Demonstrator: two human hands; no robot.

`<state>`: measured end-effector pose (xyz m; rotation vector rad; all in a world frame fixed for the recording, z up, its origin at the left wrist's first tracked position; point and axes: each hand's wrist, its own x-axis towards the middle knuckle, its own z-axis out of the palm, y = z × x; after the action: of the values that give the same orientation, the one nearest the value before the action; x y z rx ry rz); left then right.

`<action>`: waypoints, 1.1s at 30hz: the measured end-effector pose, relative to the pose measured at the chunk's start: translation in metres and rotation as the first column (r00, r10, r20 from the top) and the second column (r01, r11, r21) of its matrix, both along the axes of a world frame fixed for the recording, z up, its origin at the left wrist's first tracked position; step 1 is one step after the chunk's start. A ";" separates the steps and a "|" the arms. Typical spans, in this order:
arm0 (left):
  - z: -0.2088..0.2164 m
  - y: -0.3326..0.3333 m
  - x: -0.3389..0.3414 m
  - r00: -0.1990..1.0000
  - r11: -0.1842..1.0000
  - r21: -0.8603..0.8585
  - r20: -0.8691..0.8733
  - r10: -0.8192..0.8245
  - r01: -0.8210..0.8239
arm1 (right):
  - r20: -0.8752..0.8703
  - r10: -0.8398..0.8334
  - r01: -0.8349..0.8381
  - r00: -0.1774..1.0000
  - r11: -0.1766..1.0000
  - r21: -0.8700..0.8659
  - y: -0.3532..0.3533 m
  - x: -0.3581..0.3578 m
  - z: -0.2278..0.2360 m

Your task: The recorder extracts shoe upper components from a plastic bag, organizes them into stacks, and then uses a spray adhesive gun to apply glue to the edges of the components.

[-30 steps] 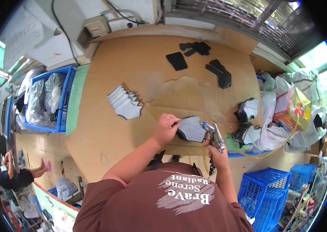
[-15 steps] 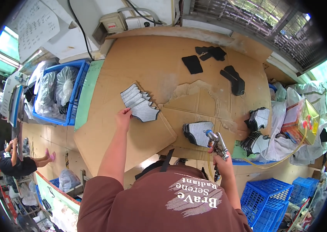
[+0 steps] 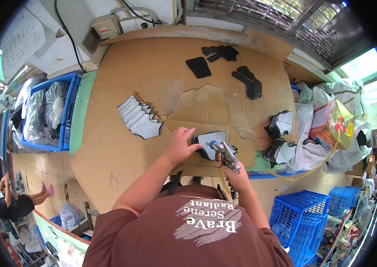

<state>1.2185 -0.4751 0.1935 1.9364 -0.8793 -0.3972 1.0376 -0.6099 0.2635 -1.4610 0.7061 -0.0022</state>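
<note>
Brown corrugated cardboard covers the worktop, torn and layered near the middle, with dark cut pieces scattered toward its far edge. Half a second ago my left hand was stretched out to the fanned row of grey, speckled flat shoe pieces on the left; now it has come back and rests with spread fingers on the grey-faced, black-edged flat piece lying just in front of me, pinning it rather than grasping it. That fan looks one piece longer than a second ago, so I judge one piece finished and the next one ready. My right hand is clenched round the handle of the small metal spray gun, its nozzle just above that piece. A yellow hose trails off to the right.
</note>
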 end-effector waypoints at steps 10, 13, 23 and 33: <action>-0.002 -0.011 -0.009 0.997 0.998 0.022 0.051 -0.064 0.063 | -0.006 -0.033 0.034 0.999 0.998 0.047 0.001 0.004 -0.004; -0.002 -0.011 -0.010 0.993 0.998 0.026 0.100 -0.059 0.057 | 0.007 -0.050 0.049 0.999 0.996 0.072 0.001 0.003 -0.004; 0.005 -0.012 -0.010 0.988 0.998 0.022 0.139 -0.068 0.066 | -0.008 -0.177 0.177 0.984 0.984 0.023 -0.011 -0.015 -0.012; -0.001 -0.013 -0.011 0.987 0.997 -0.074 -0.161 0.013 -0.025 | 0.037 -0.206 0.207 0.978 0.978 -0.036 -0.013 -0.026 -0.013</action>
<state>1.2076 -0.4881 0.1924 1.8145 -0.7602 -0.4939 1.0120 -0.6228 0.2503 -1.4167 0.8325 -0.2013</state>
